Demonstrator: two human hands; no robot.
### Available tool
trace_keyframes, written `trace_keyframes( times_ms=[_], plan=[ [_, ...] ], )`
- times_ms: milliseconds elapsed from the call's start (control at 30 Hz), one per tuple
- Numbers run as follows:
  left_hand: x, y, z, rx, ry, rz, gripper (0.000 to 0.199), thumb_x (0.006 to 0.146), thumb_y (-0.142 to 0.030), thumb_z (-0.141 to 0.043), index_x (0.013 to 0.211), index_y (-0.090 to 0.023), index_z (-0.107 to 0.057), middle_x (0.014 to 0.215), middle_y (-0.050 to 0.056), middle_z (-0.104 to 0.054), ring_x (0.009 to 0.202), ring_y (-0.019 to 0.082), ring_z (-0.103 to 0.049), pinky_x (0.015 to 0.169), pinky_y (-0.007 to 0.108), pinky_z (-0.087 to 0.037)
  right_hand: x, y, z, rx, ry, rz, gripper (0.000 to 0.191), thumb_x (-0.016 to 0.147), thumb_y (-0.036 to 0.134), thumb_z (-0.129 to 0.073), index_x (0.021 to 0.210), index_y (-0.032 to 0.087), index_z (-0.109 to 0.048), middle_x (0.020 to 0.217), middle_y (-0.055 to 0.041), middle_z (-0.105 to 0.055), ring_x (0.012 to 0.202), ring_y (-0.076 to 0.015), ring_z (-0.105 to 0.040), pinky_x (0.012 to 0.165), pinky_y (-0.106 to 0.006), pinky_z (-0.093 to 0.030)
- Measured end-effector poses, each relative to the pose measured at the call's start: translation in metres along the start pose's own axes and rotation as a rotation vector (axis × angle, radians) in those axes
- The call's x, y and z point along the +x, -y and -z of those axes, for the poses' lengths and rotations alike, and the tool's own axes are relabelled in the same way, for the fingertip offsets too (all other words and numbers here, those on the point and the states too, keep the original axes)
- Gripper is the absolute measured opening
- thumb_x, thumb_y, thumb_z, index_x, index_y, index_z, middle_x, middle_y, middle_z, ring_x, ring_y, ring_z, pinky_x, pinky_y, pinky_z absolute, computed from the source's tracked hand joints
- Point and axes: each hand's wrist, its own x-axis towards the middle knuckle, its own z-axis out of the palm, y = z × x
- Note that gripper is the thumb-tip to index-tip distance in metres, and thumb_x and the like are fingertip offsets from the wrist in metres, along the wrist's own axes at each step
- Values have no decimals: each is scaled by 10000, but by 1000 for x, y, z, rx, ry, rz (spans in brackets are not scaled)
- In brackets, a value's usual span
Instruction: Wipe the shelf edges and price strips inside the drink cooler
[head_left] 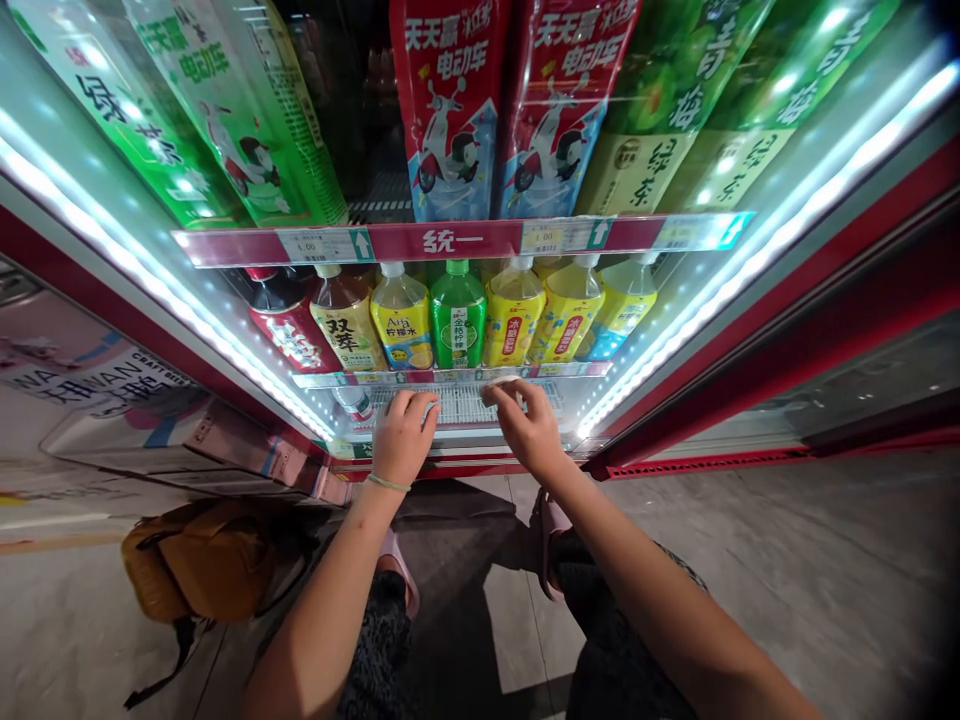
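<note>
My left hand (405, 432) hovers at the front of the lit drinks cooler, fingers curled, near the lower wire shelf (461, 405). To its right, my right hand (527, 422) reaches over the same shelf with bent fingers apart from the thumb; nothing shows in it. Whether my left hand has anything between its fingers is hidden. Just above both hands stands a row of bottles, among them a green bottle (458, 320), a yellow bottle (514, 325) and a red-labelled bottle (289, 325). A small bottle (354, 403) lies low at the left of my left hand.
Large green bottles (652, 130) and red bottles (450, 120) fill the upper shelf, behind a red price rail (465, 241). Bright light strips line both cooler sides. A brown backpack (199, 560) sits on the floor at the left, beside printed boxes (112, 400).
</note>
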Motion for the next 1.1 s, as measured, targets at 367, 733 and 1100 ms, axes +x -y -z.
trace_keyframes(
  times_ms=[367,733,1100],
  plan=[
    [3,-26,-12,-44,120,-134,252,1032,-228,-531,1231,-239,-684,1073,71,-729,1016,218,-688,891,339,-574,-18,-18,10,68,205,-123,357,1051,237,-447,1318,291,-677,1124,-79,-709,991,-204,-652,859,-331,-558],
    [6,-37,-20,-48,123,-208,271,1036,-221,-526,1268,-208,-666,1073,86,-728,1013,237,-684,886,368,-585,-29,-47,26,8,178,-93,325,1042,231,-471,1259,294,-705,1058,-75,-682,932,-185,-655,757,-286,-547],
    [6,-57,-30,-83,185,-244,315,1047,-214,-476,1318,-247,-633,1131,87,-725,1053,239,-686,923,388,-592,-41,-59,33,12,235,-174,304,1006,230,-518,1241,306,-694,1063,-55,-622,798,-151,-621,622,-243,-511]
  ],
)
